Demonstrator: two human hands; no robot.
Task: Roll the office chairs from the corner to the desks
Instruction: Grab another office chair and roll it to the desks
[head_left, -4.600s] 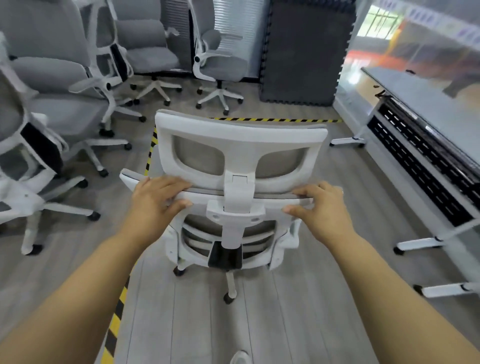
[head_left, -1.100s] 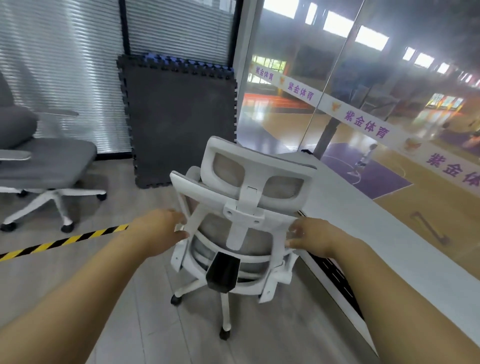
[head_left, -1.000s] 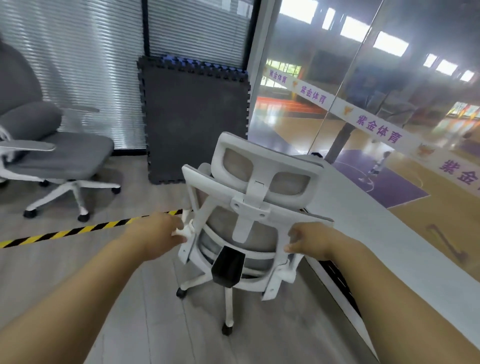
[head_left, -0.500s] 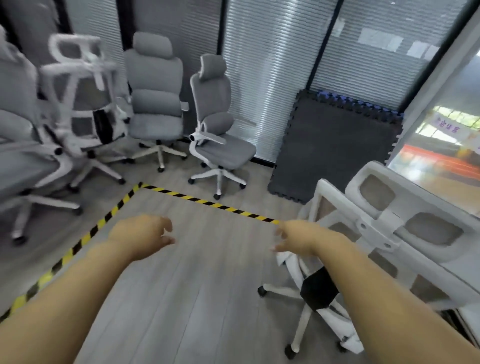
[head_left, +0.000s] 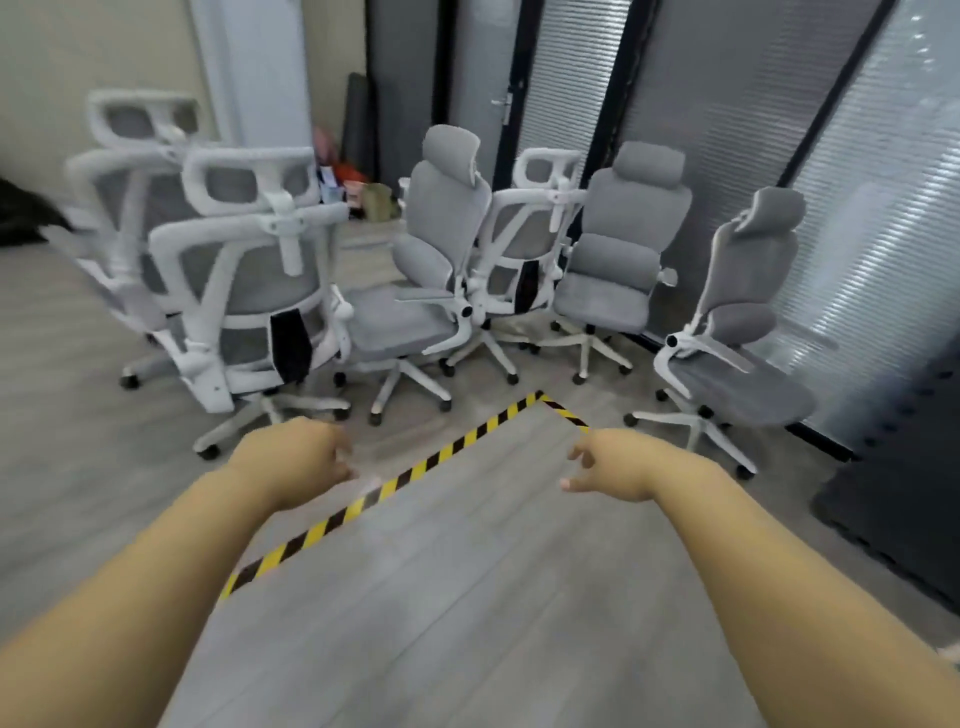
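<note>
Several grey office chairs on white wheeled bases crowd the corner ahead. Nearest on the left stands a white-framed mesh chair (head_left: 249, 306) with its back to me. A padded grey chair (head_left: 421, 291) is in the middle, another padded one (head_left: 618, 270) behind it, and a chair (head_left: 737, 338) on the right faces left. My left hand (head_left: 298, 457) and my right hand (head_left: 605, 465) hover over the floor in front of the chairs, fingers loosely curled, holding nothing and touching no chair.
Yellow-black tape (head_left: 415, 478) on the wood floor forms a corner just beyond my hands. A dark foam mat (head_left: 904, 467) leans at the right. Blinds and a door (head_left: 483, 88) line the back wall. Clutter (head_left: 358, 192) lies behind the chairs.
I let go of the white mesh chair at the desk and turned left. That chair and the desk have left the view; the cluster of chairs in the corner now fills it.
</note>
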